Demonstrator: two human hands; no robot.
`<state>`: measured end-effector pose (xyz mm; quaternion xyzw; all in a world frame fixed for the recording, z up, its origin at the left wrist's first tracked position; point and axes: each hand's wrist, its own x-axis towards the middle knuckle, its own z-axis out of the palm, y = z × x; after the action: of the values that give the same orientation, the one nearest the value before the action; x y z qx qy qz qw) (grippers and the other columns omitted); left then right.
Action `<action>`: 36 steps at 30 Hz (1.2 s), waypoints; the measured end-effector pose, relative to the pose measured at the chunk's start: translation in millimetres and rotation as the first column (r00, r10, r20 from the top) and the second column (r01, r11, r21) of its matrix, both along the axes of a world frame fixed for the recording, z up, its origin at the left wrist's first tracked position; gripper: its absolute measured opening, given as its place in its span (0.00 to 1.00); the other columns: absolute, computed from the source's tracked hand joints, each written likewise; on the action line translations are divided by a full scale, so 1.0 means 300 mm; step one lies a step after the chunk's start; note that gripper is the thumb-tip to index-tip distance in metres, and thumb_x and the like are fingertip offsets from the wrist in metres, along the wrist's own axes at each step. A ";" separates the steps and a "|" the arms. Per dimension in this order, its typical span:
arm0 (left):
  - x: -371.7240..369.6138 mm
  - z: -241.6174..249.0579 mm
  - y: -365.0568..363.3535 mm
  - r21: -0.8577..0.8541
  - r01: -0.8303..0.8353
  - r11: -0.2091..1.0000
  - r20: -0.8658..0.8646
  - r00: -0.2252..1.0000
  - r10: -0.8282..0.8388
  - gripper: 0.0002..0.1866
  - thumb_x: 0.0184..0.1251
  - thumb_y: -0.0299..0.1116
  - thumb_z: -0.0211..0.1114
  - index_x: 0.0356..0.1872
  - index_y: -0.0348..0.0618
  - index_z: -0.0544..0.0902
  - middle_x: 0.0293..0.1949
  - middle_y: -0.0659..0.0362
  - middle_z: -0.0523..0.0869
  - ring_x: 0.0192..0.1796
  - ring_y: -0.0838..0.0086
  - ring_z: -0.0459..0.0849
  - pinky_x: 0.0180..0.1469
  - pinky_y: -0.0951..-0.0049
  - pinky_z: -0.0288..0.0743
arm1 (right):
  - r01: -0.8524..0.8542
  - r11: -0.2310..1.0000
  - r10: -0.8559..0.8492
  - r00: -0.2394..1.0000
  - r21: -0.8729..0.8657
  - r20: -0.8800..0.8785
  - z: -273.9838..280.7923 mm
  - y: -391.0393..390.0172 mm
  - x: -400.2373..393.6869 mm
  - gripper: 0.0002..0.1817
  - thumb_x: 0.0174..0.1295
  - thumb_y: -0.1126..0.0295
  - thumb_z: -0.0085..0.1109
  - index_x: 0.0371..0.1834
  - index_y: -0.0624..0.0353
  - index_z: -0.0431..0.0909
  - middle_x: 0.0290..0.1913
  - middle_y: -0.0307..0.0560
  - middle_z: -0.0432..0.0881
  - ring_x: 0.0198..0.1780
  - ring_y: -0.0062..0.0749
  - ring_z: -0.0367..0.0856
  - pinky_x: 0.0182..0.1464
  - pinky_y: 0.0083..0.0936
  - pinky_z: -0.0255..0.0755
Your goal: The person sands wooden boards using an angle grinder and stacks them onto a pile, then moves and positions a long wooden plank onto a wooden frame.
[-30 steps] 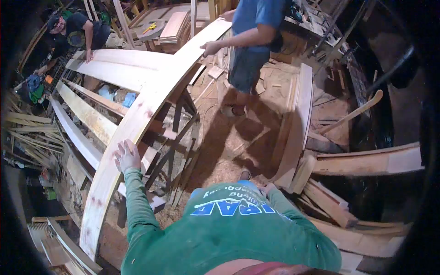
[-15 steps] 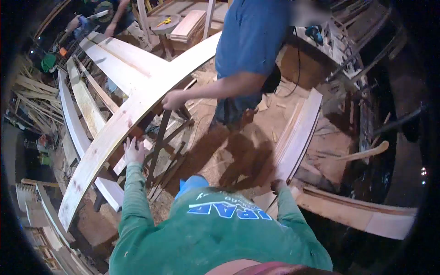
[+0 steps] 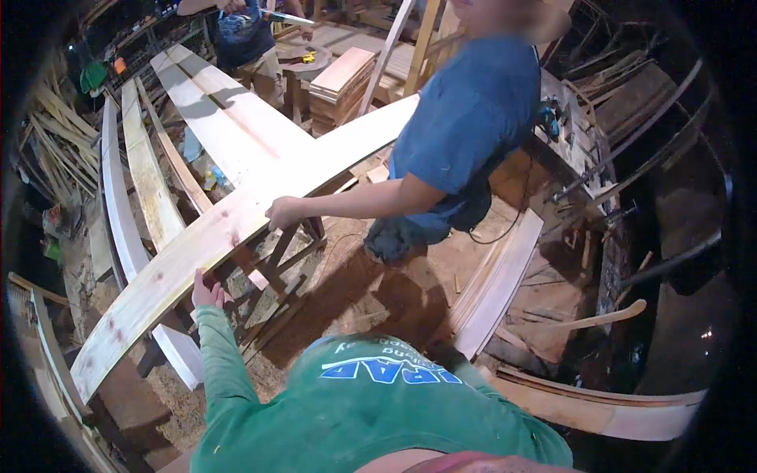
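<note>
A long curved wooden board slants across the left half of the view, lying over other planks. My left hand is at its near edge, fingers stretched out, the index fingertip touching or almost touching the rim. Further along the same edge, the hand of a person in a blue shirt grips the board. My right hand is a dark, shadowed shape beside the near end of a stack of curved boards. Its fingers cannot be made out.
Two wide planks run away from the curved board. Narrower planks lie left of them. A person in blue stands ahead; another is farther back. More curved boards lie at lower right, and wood shavings cover the floor.
My left hand has shifted down and left along the board's edge. My right hand has moved inward, left and down. The blue-shirted person appears farther right, and the far person stands more in view.
</note>
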<state>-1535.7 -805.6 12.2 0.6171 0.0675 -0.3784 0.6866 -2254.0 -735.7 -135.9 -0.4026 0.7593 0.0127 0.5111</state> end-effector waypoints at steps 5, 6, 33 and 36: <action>0.011 0.058 -0.013 -0.142 -0.299 0.944 -0.146 0.949 0.279 0.24 0.58 0.56 0.74 0.48 0.53 0.82 0.41 0.62 0.83 0.42 0.71 0.83 0.28 0.79 0.77 | -0.007 1.000 0.007 1.000 -0.029 0.007 0.032 -0.120 0.099 0.14 0.66 0.60 0.64 0.48 0.54 0.83 0.33 0.44 0.84 0.31 0.32 0.81 0.31 0.36 0.78; 0.004 0.063 -0.015 -0.153 -0.292 0.944 -0.169 0.949 0.266 0.23 0.58 0.56 0.74 0.47 0.54 0.82 0.40 0.63 0.83 0.39 0.72 0.82 0.29 0.78 0.76 | -0.009 1.000 0.009 1.000 -0.030 0.010 0.042 -0.140 0.130 0.13 0.66 0.60 0.64 0.48 0.54 0.83 0.33 0.44 0.84 0.31 0.31 0.81 0.31 0.36 0.78; -0.288 0.226 -0.488 -0.175 0.516 0.838 0.334 0.832 -0.443 0.06 0.70 0.32 0.68 0.41 0.42 0.87 0.37 0.61 0.89 0.34 0.78 0.85 0.37 0.78 0.79 | -0.159 0.987 0.160 0.986 0.031 -0.055 0.068 -0.394 0.244 0.13 0.63 0.60 0.61 0.40 0.58 0.85 0.26 0.41 0.80 0.25 0.28 0.77 0.27 0.28 0.74; -0.337 0.059 -0.549 -0.035 0.732 0.681 0.757 0.464 -0.460 0.05 0.70 0.30 0.69 0.41 0.40 0.87 0.35 0.63 0.88 0.37 0.79 0.84 0.40 0.76 0.79 | -0.150 0.989 0.149 0.988 0.002 -0.049 0.052 -0.375 0.286 0.13 0.64 0.60 0.61 0.41 0.58 0.85 0.28 0.42 0.81 0.26 0.29 0.78 0.28 0.29 0.74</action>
<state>-1636.9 -970.3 29.8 0.5580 -0.4899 -0.3413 0.5763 -2168.2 -848.3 -120.3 -0.4585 0.7392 0.0600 0.4897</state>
